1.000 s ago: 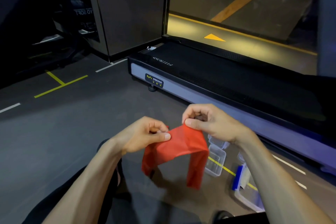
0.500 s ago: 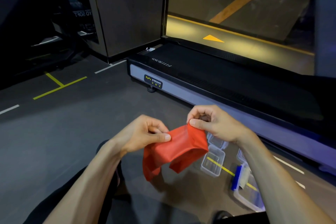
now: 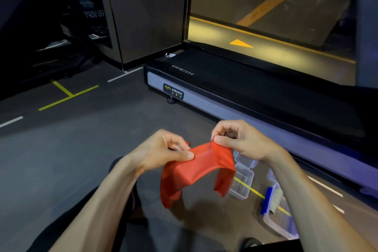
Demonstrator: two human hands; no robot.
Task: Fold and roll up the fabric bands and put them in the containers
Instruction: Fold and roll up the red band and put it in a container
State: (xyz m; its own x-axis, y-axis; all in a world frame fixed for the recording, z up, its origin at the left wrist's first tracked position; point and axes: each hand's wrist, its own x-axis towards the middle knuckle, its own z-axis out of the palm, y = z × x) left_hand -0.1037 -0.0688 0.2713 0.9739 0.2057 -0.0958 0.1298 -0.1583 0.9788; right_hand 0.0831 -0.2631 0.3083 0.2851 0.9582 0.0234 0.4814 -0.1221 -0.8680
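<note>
Thin, smooth red fabric band (image 3: 196, 172) draped in an arch, left hand (image 3: 163, 150) and right hand (image 3: 243, 141) each in a pinching grip on its top edge, clear rectangular plastic container (image 3: 242, 184) on the floor below the right grip

The red band (image 3: 196, 172) is thin, smooth cloth with a slight sheen. Both boxes, near (image 3: 242, 185) and right (image 3: 278, 225), are clear glossy plastic. The floor (image 3: 81, 149) looks matt, slightly rough.
</note>
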